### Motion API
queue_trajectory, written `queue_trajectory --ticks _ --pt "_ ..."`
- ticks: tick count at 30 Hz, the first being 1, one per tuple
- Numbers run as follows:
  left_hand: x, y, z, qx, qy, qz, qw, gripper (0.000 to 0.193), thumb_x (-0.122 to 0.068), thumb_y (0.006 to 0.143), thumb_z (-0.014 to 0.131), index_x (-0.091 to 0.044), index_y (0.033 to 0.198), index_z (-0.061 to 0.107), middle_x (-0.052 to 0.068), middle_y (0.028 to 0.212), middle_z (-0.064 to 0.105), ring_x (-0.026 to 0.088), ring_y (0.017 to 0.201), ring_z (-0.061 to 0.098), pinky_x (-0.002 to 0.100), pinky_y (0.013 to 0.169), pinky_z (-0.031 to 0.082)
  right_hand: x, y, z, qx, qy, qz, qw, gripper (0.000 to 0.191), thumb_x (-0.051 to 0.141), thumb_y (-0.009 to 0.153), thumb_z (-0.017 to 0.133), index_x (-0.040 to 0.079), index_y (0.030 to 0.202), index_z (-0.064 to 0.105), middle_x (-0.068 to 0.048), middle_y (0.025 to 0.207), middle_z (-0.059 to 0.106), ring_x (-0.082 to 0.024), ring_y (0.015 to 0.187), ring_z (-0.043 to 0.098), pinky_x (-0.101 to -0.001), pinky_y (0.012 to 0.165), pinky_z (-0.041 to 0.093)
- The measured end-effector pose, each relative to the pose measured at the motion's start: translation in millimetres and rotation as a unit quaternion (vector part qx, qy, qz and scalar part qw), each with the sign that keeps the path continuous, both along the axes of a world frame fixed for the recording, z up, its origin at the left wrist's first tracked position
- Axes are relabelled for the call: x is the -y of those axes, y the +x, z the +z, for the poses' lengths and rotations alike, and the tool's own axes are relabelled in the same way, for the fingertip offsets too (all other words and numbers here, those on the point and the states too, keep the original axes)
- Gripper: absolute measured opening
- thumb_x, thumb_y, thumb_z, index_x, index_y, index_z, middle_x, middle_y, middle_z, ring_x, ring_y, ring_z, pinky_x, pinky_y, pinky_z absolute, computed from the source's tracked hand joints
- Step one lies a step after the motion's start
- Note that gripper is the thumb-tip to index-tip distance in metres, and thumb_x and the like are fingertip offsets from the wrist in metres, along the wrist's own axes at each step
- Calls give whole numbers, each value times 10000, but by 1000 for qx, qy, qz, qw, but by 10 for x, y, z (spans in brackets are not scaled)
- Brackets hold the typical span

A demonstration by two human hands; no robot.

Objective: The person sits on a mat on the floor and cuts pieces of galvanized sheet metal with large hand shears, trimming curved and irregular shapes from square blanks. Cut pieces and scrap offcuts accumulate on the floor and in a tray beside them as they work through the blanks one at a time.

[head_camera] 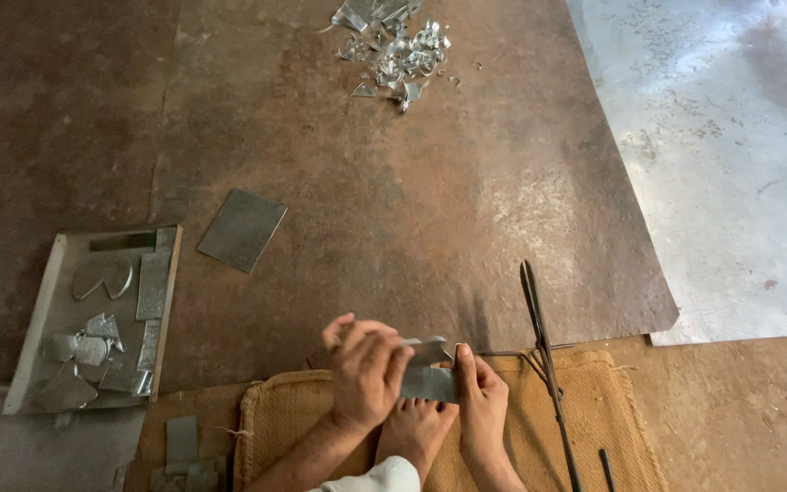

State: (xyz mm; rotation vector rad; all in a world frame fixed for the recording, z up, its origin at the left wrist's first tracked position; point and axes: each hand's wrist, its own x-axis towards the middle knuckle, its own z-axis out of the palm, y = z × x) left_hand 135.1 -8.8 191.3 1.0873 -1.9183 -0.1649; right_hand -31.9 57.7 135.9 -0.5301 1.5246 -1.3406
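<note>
Floor (393, 210): tray (38, 319), scraps (393, 50), sacking (521, 428).

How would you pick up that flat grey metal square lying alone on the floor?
The flat metal sheet lies flush on the rusty floor plate, so there is nothing to wrap around. Probably best to come from above at a corner, lift that thin edge, then pinch the flat faces, keeping off the likely sharp edges.

The left hand (366, 369) covers much of the small metal piece (430, 374), so its full shape cannot be told. The long shears (544, 364) run off the bottom edge. The scrap pile (393, 50) is cut by the top edge.
</note>
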Motion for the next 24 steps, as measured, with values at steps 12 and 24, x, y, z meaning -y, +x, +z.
queue_trajectory --ticks 12,24 --pt "72 -126 -83 -63 363 -57 928 421 -459 1002 584 -78 976 762 35 847 676 167 821 683 347 692 555 -224 -197 305 -266 3 70 961 336 250 821 854 9 687 664 28 552 544 -34 534 435 -268 457 363" --pt "-145 -109 -73 -221 537 -92 809 536 -462 934 628 -116 1341 581 21 1189 623 89 1032 663 306 839 587 -306 -728 387 -221 -37 137 965 285 175 788 865 24 680 649 61 638 635 -16 613 514 -239 523 413"
